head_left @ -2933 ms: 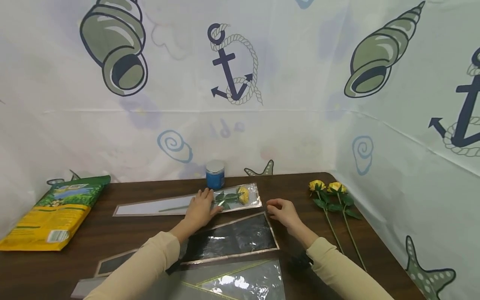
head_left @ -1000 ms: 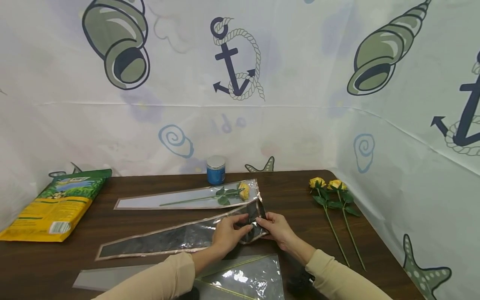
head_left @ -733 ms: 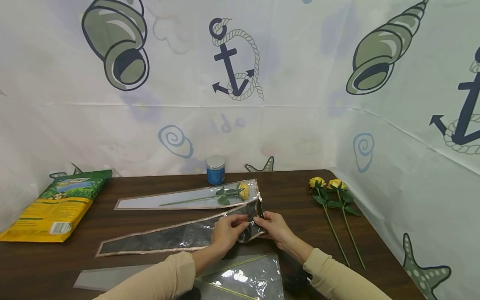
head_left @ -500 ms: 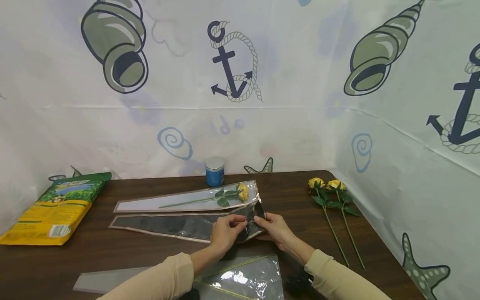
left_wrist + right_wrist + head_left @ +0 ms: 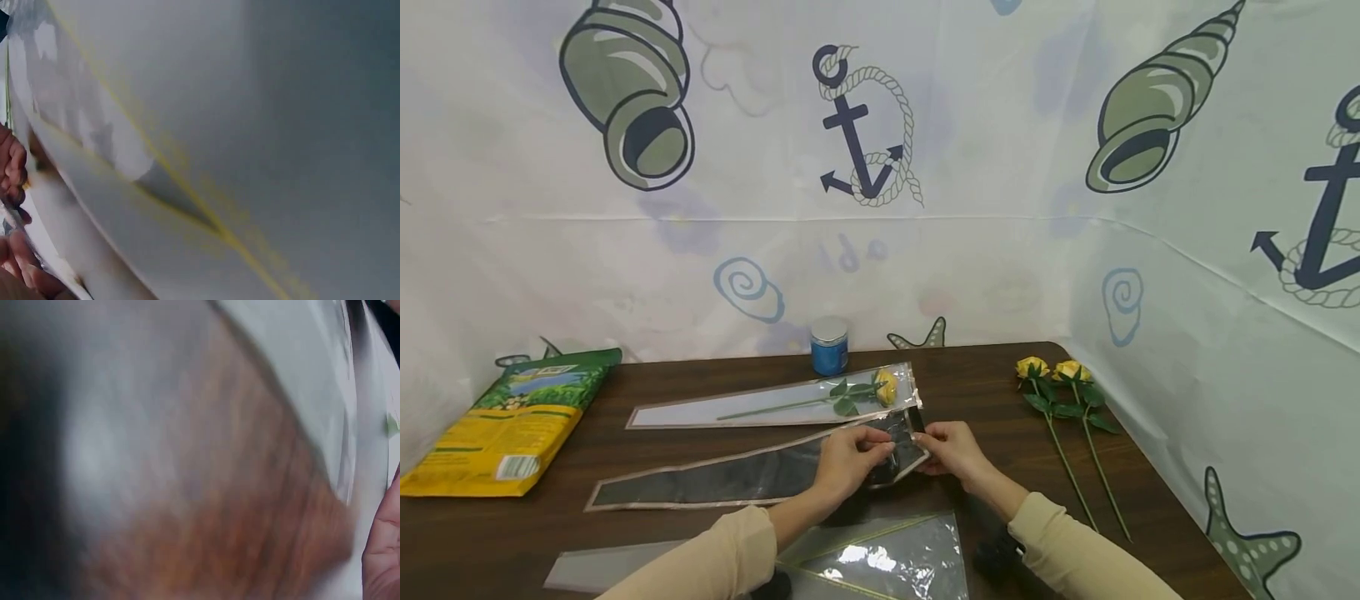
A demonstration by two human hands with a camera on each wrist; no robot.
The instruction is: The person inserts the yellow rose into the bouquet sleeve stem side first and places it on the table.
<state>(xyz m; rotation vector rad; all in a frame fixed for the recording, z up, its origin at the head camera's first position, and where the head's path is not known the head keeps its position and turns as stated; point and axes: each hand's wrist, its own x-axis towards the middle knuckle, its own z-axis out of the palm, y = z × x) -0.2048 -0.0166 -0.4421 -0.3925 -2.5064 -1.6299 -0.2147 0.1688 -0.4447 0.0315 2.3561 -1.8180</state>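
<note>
The left hand (image 5: pixel 847 462) has its grip on the right end of a long black sleeve (image 5: pixel 722 477) with a pale border, thumb and fingers pinching the film. The right hand (image 5: pixel 958 454) grips the same sleeve at its right edge, thumb and fingers together there, so that this end is bent up and creased between the two hands. The rest of the black sleeve runs left across the tabletop (image 5: pixel 977 383), tapering to a narrow tip.

Just beyond it on the far side lies a white sleeve (image 5: pixel 685 414), its wide, clear end to the right, with a yellow rose (image 5: pixel 886 387) lying along it, bloom at the right. On the near side of the hands is a grey sleeve (image 5: pixel 880 554) marked with yellow lines, its surface glossy at the right; the left forearm crosses over it. The left wrist view shows this film up close and blurred.

Farther out, a blue jar (image 5: pixel 830 348) with a pale lid stands near the far edge. To the right, two yellow roses (image 5: pixel 1070 372) lie side by side, stems pointing near. At the far left is a yellow and green bag (image 5: pixel 512 425). Behind everything hangs a white cloth (image 5: pixel 985 275) printed with shells and anchors.
</note>
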